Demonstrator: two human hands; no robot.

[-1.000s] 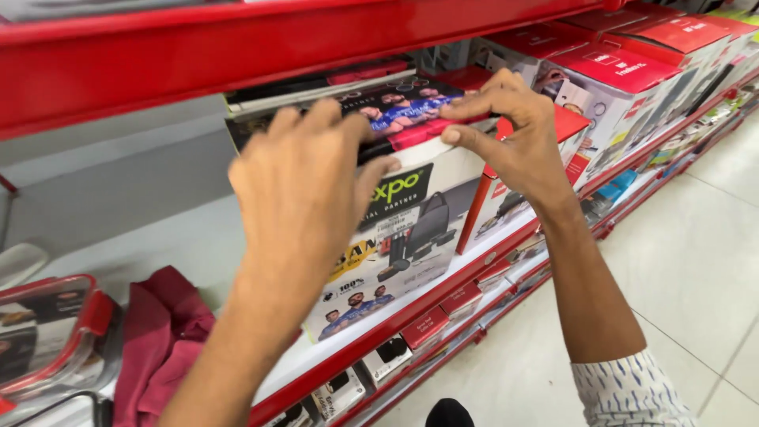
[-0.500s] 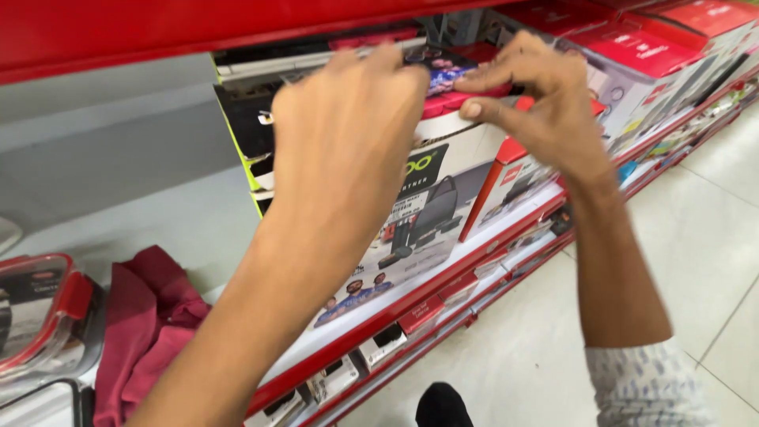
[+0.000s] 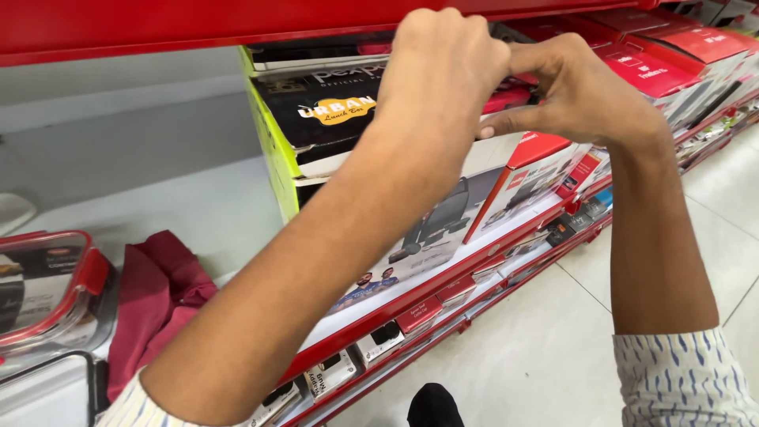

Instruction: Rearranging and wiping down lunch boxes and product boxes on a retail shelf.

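Two printed boxes are stacked on a white shop shelf (image 3: 198, 213) under a red shelf edge (image 3: 158, 28). The upper one is a black lunch-box carton (image 3: 328, 111). It rests on a larger white box with a lime-green side (image 3: 443, 213). My left hand (image 3: 443, 71) curls over the top front edge of the black carton, fingers closed on it. My right hand (image 3: 573, 91) grips the same carton's right end, thumb underneath. The carton's top and right part are hidden behind both hands.
Red and white boxes (image 3: 656, 67) line the shelf to the right. A maroon cloth (image 3: 158, 292) and clear containers with red rims (image 3: 43, 289) lie at the left. Price tags (image 3: 379, 340) run along the red shelf rail. Pale tiled floor (image 3: 553, 348) lies below.
Both hands have risen and drawn closer together on the upper carton. The view has shifted right and up, showing the black carton's front and the green side of the lower box.
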